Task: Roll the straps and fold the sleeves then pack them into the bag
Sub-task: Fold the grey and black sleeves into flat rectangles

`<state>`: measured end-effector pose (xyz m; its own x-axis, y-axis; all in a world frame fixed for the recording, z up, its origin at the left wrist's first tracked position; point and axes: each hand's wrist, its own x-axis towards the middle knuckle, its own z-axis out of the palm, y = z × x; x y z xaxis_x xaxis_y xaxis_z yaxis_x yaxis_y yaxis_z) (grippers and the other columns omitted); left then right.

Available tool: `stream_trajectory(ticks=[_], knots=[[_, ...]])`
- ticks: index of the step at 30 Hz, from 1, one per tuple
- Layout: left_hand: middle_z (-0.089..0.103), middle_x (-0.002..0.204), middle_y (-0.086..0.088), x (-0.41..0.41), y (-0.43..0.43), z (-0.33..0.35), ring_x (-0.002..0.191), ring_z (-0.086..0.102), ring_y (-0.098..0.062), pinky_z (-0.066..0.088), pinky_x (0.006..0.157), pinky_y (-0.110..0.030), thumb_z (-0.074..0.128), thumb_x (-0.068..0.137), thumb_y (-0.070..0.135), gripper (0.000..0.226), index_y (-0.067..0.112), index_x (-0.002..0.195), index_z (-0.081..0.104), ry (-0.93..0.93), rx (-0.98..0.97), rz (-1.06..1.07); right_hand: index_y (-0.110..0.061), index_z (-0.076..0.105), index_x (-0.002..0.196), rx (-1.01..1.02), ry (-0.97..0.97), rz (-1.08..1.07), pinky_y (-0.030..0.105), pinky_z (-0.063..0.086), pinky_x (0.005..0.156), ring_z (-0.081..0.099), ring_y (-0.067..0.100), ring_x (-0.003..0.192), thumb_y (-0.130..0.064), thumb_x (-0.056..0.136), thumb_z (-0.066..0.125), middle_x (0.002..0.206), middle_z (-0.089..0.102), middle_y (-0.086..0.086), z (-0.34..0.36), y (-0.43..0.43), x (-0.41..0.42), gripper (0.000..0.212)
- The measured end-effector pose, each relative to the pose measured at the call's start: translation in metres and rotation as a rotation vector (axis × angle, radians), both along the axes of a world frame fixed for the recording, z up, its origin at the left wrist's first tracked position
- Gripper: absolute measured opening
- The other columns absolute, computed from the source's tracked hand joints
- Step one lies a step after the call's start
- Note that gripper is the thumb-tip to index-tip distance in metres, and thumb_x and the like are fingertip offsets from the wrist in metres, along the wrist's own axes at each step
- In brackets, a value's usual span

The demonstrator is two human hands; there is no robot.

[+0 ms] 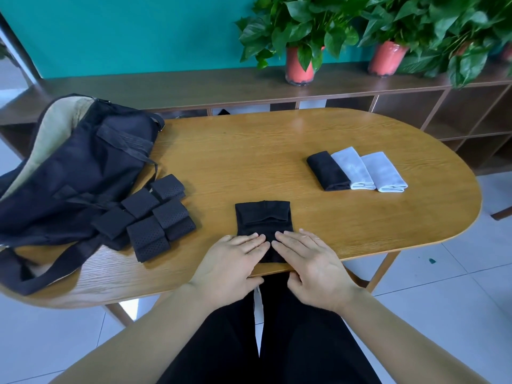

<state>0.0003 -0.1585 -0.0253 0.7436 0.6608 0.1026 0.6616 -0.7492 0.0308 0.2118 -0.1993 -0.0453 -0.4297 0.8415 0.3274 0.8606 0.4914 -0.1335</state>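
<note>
Hands, left (232, 259) and right (310, 259), press flat, fingers spread, gripping nothing, on the half-folded black fabric sleeve (263, 220) beside the open black bag (83, 167). Releasing early may let its fold spring open; the fabric looks springy.

Matt black cloth sleeve (262, 217), perforated black fabric straps (155, 217), smooth glossy wooden table (360, 217), matt fabric bag (69, 167)

hands (273, 253) hiding black sleeve's (263, 218) near end

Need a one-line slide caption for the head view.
Both hands press a black sleeve flat on the wooden table, with rolled straps beside the open bag.
</note>
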Motion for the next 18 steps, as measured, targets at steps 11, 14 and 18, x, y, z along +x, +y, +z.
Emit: stream_trajectory(ticks=[11, 14, 18], knots=[[0.069, 0.093, 0.017, -0.007, 0.001, 0.015, 0.090, 0.061, -0.005, 0.035, 0.083, -0.020, 0.049, 0.078, 0.036, 0.024, 0.028, 0.086, 0.070, -0.240, 0.050, 0.000, -0.014, 0.072, 0.078, 0.158, 0.043, 0.051, 0.034, 0.050, 0.081, 0.056, 0.021, 0.107, -0.014, 0.070, 0.050, 0.090, 0.071, -0.003, 0.023, 0.009, 0.000, 0.024], [0.064, 0.121, 0.010, -0.007, 0.003, 0.016, 0.118, 0.052, -0.007, 0.024, 0.100, -0.020, 0.048, 0.076, 0.038, 0.019, 0.027, 0.078, 0.063, -0.306, -0.026, 0.066, -0.014, 0.069, 0.073, 0.091, 0.036, -0.001, 0.028, 0.041, 0.093, 0.046, 0.022, 0.128, -0.018, 0.071, 0.048, 0.120, 0.065, 0.003, 0.024, 0.014, -0.003, 0.021], [0.061, 0.128, 0.005, -0.007, 0.007, 0.016, 0.122, 0.048, -0.001, 0.019, 0.111, -0.023, 0.036, 0.079, 0.042, 0.020, 0.027, 0.086, 0.048, -0.383, -0.257, 0.186, -0.012, 0.069, 0.102, -0.139, 0.219, -0.112, 0.034, 0.036, 0.108, 0.053, 0.015, 0.120, -0.031, 0.078, 0.038, 0.122, 0.064, 0.000, 0.024, 0.018, -0.005, 0.044]])
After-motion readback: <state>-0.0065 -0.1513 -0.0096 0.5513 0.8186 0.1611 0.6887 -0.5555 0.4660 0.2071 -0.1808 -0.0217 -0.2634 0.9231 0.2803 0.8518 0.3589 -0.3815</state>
